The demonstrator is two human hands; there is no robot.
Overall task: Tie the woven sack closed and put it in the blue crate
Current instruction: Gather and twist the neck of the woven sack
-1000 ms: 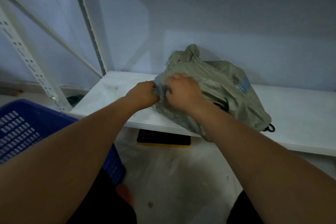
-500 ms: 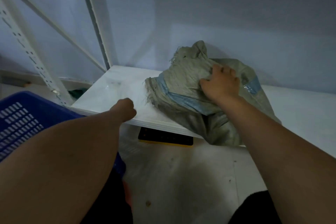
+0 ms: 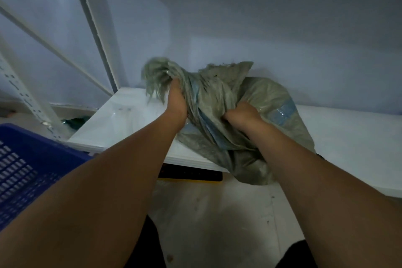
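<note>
Woven sack (image 3: 245, 102): grey-green, crumpled, with a pale blue band; it lies on the white shelf board (image 3: 121, 128), its lower part drooping over the board's front edge toward the floor; it is not in the blue crate (image 3: 24, 167), which stands well apart at the lower left.

Left hand (image 3: 176, 102): closed around a gathered bunch of the sack's fabric at its left end; a frayed tuft of loose threads sticks up above the fist — blurred, so finer detail cannot be told.

Right hand (image 3: 242, 115): clenched into the sack's fabric near its middle, fingers buried in the folds; both hands therefore hold the sack, 1 at each side of a twisted stretch of cloth; whether a knot has been formed cannot be told.

Surroundings: white slotted rack upright (image 3: 28, 102) at the left, beside the crate; a diagonal brace behind it; a flat black-and-yellow object (image 3: 191, 175) on the floor under the shelf edge; a dark green item (image 3: 75, 121) in the gap between upright and board — unidentifiable; plain pale wall behind.
</note>
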